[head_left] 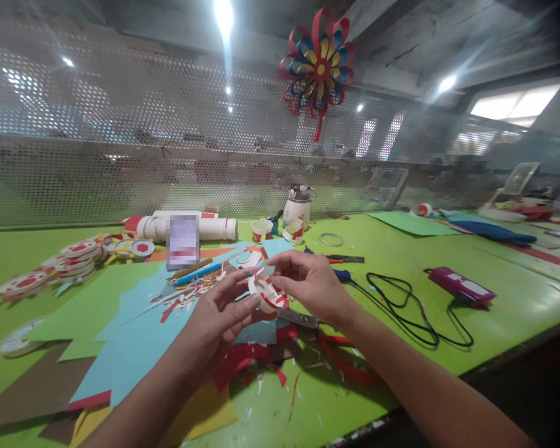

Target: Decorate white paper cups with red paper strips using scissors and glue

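Note:
Both hands are closed on a small white-and-red cut paper piece [265, 294], which looks like part of a paper cup. My left hand [226, 308] pinches its left side between thumb and fingers. From the right, my right hand [310, 283] grips its upper edge with the fingertips. Just under the hands lie scissors [301, 318], their red handles partly hidden by my right forearm. Coloured paper sheets [135, 323] and many paper scraps [193, 292] spread beneath and to the left of the hands. A blue pen [198, 272] rests among the scraps.
White paper-cup stacks [191, 229] lie at the back, near a paper cup [262, 231] and a bottle [297, 208]. Round red-and-white paper pieces [79, 252] sit at left. On the right are a black cord [415, 311], a purple box-shaped device [462, 286] and dark-handled pliers [343, 259].

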`<state>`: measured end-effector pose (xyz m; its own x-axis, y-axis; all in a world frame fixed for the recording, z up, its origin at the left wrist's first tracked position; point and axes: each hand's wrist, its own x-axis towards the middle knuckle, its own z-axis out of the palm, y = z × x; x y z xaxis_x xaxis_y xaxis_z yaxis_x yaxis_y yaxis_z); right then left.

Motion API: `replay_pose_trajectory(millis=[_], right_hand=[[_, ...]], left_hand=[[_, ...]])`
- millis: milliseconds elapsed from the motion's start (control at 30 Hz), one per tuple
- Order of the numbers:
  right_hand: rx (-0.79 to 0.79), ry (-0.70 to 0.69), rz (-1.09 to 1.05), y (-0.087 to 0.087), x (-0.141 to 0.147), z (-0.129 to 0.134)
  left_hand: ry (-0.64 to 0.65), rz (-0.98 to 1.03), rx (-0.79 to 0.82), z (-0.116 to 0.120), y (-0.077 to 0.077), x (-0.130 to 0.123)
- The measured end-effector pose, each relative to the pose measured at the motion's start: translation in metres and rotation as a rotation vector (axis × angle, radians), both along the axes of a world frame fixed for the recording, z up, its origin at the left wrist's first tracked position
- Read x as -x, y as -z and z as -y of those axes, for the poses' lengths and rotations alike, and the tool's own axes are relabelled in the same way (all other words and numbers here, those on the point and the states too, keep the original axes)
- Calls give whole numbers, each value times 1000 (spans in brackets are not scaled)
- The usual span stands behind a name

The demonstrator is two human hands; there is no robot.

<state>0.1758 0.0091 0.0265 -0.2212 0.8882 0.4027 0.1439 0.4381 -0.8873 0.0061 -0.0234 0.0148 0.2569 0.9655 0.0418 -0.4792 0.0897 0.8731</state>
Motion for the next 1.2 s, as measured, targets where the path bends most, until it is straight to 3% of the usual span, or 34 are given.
replay_pose_trajectory(millis=[267,1200], right_hand=[[-58,75,86,-4,0,6],[-152,116,153,-5,2,8]], left_hand=[[0,-28,-11,2,0,0],[35,-45,-33,-1,1,2]])
